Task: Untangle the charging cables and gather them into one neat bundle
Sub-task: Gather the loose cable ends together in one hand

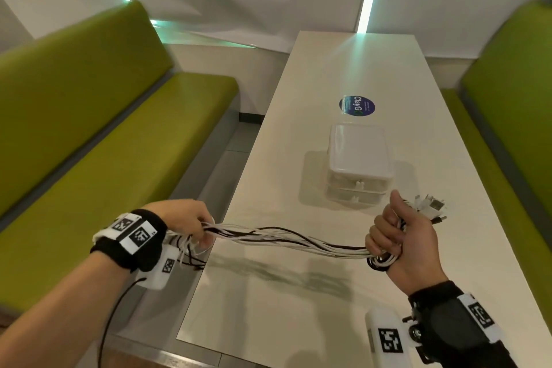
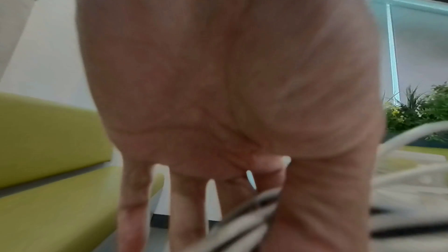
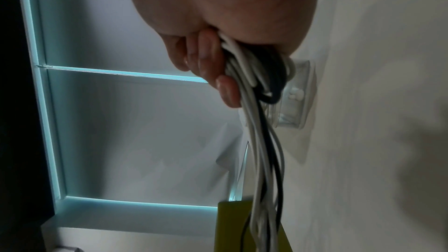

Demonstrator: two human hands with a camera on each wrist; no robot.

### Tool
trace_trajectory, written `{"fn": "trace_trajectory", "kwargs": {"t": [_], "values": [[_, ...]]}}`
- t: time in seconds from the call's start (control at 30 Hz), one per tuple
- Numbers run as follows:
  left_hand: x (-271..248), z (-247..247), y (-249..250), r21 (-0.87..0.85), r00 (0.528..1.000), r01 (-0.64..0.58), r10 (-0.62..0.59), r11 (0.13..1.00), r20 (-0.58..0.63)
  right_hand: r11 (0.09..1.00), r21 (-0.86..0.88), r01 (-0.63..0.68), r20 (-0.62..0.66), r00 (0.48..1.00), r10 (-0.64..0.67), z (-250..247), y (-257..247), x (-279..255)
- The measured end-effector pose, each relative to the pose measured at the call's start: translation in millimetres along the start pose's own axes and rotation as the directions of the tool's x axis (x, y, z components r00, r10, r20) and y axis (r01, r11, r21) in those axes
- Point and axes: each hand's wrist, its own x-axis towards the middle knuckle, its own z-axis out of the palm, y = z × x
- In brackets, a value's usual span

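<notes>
The cables (image 1: 286, 240) are gripped tight by the left hand (image 1: 185, 222) and right hand (image 1: 401, 243). If a hand is loosened, they could be dropped and tangled again.

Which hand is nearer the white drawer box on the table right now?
Right. The right hand grips the cables just in front of the white drawer box. The left hand holds their other end out past the table's left edge, farther away.

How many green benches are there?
2. One green bench is left of the white table, and the other green bench is right of it. More could be out of view.
</notes>
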Motion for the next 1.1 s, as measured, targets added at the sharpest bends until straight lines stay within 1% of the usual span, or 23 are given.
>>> {"fn": "trace_trajectory", "kwargs": {"t": [0.07,0.13,0.27,0.3,0.37,0.4,0.43,0.57,0.63,0.67,0.73,0.8,0.83,0.87,0.9,0.97,1.03,1.07,1.1], "values": [[1.2,-9.0,-1.9,0.039,0.999,0.032,-0.032,0.999,-0.02,1.0,0.007,-0.005,-0.007,1.0,0.005,-2.4,0.4,1.0],[4.1,-12.2,-8.8,0.082,0.997,0.08,-0.08,0.993,-0.003,1.0,0.009,-0.012,-0.007,1.0,0.012,-4.2,-0.9,1.6],[15.4,-0.6,-30.1,0.134,0.983,0.177,-0.182,0.975,0.028,1.0,-0.018,-0.024,-0.012,1.0,0.024,-6.3,-3.0,0.6],[19.7,4.8,-34.4,0.15,0.98,0.198,-0.2,0.969,-0.001,0.999,-0.027,-0.025,-0.013,1.0,0.024,-5.6,-2.3,0.4],[29.7,15.0,-41.2,0.187,0.963,0.252,-0.227,0.95,-0.141,0.999,-0.035,-0.027,-0.019,0.999,0.027,-3.2,-0.7,0.1],[31.9,17.2,-40.6,0.196,0.954,0.256,-0.215,0.947,-0.208,0.999,-0.033,-0.028,-0.021,0.999,0.027,-2.3,-0.3,0.2],[31.9,17.8,-37.4,0.203,0.949,0.249,-0.197,0.947,-0.246,0.999,-0.032,-0.025,-0.021,0.999,0.025,-1.6,-0.4,0.4],[22.9,8.6,-19.7,0.236,0.927,0.212,-0.119,0.948,-0.355,0.999,-0.045,-0.011,-0.023,1.0,0.01,1.6,-1.4,1.9],[17.4,0.5,-3.0,0.175,0.923,0.113,-0.038,0.978,-0.382,0.999,-0.048,-0.003,-0.026,1.0,0.002,2.5,-1.3,3.2],[15.4,-2.1,8.9,0.141,0.918,0.031,0.028,0.989,-0.397,0.999,-0.044,0.003,-0.026,1.0,-0.004,2.9,-0.6,4.1],[10.4,-0.7,39.2,0.08,0.882,-0.175,0.192,0.981,-0.431,0.999,-0.032,0.013,-0.029,0.999,-0.014,4.3,0.3,5.4],[1.3,9.6,78.4,0.01,0.83,-0.383,0.349,0.924,-0.435,0.999,-0.024,0.027,-0.036,0.999,-0.028,6.2,0.7,5.8],[-3.8,16.9,102.3,-0.024,0.806,-0.465,0.411,0.885,-0.426,0.999,-0.019,0.038,-0.038,0.999,-0.039,7.6,0.8,6.0],[-6.9,26.6,125.1,-0.022,0.781,-0.523,0.469,0.852,-0.412,0.999,-0.012,0.048,-0.041,0.998,-0.048,8.8,1.0,5.8],[-6.7,37.5,145.5,0.019,0.763,-0.556,0.518,0.831,-0.387,0.998,-0.006,0.057,-0.043,0.997,-0.057,10.1,1.1,5.4],[-0.4,57.3,178.2,0.168,0.739,-0.554,0.575,0.815,-0.35,0.997,0.006,0.072,-0.045,0.996,-0.071,11.1,0.7,5.0],[5.1,67.9,196.3,0.272,0.725,-0.497,0.567,0.824,-0.392,0.998,0.03,0.063,-0.053,0.997,-0.061,9.1,-0.2,4.2],[8.4,72.1,200.3,0.277,0.715,-0.481,0.555,0.832,-0.424,0.997,0.051,0.052,-0.054,0.997,-0.049,6.9,0.1,3.5],[10.1,74.5,202.8,0.269,0.715,-0.48,0.55,0.835,-0.431,0.997,0.073,0.04,-0.05,0.998,-0.037,4.8,1.3,3.1]]}}
